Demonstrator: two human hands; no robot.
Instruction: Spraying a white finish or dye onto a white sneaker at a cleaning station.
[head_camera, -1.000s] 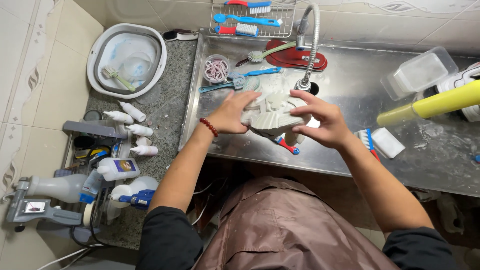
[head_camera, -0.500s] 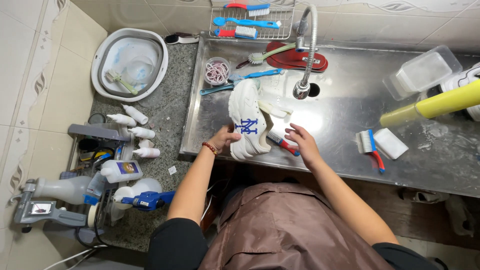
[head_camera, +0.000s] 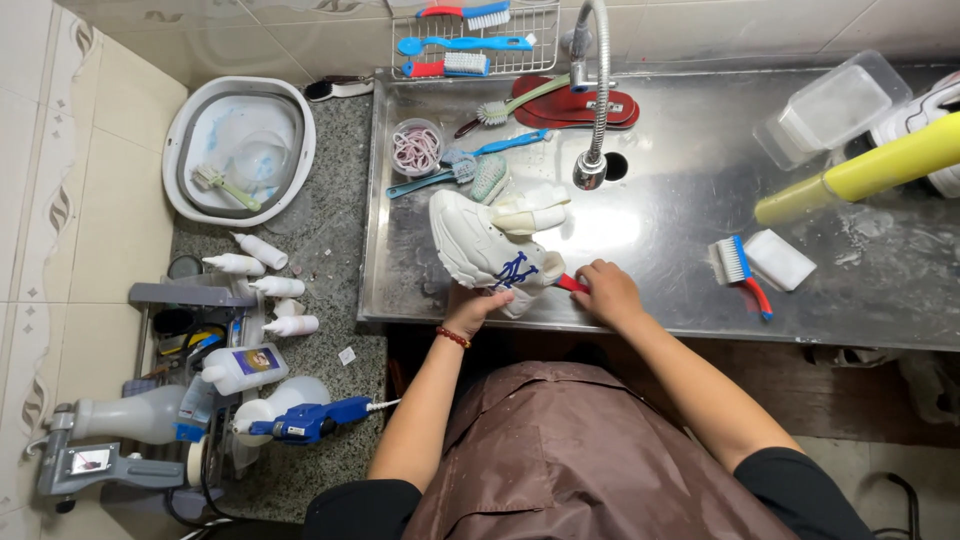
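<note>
Left hand grip clenched on heel end of white sneaker, holding it tilted at front edge of steel sink. Right hand grip closed on red brush handle, just beside sneaker. Faucet spout above drain, behind sneaker. Blue-and-red brush and white soap block lie toward sink's right side. Clear container at back right corner. White basin on granite worktop, left of sink.
</note>
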